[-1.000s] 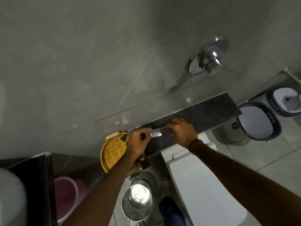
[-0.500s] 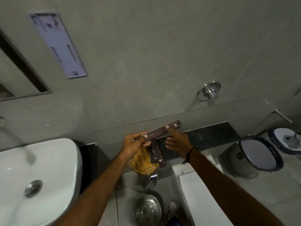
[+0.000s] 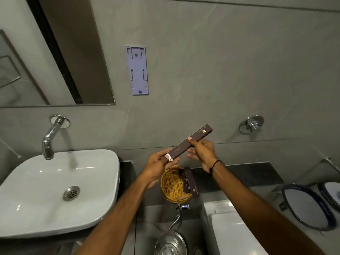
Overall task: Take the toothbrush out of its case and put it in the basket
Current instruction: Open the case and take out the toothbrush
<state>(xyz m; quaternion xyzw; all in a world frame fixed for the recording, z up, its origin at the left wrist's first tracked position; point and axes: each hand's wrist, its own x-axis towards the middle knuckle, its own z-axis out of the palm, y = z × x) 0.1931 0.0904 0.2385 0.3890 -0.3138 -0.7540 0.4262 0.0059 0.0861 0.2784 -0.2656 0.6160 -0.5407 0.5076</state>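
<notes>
I hold the toothbrush case (image 3: 190,143), a long dark box with a small gold logo near its far end, up in front of the grey wall, tilted so the far end rises to the right. My left hand (image 3: 159,163) pinches its near end between thumb and fingers, where a bit of white, perhaps an opened flap or something poking out, shows at the mouth (image 3: 168,157); I cannot tell which. My right hand (image 3: 201,153) grips the middle of the case from below, thumb on the upper face and fingers curled loosely under it. The toothbrush itself is not visible, so I cannot tell whether it is inside the case. Just below my hands the woven basket (image 3: 172,184) sits on the dark ledge (image 3: 253,174), with another dark box (image 3: 191,183) lying across its right rim. The white sink (image 3: 55,190) and its tap (image 3: 50,137) lie to the left
</notes>
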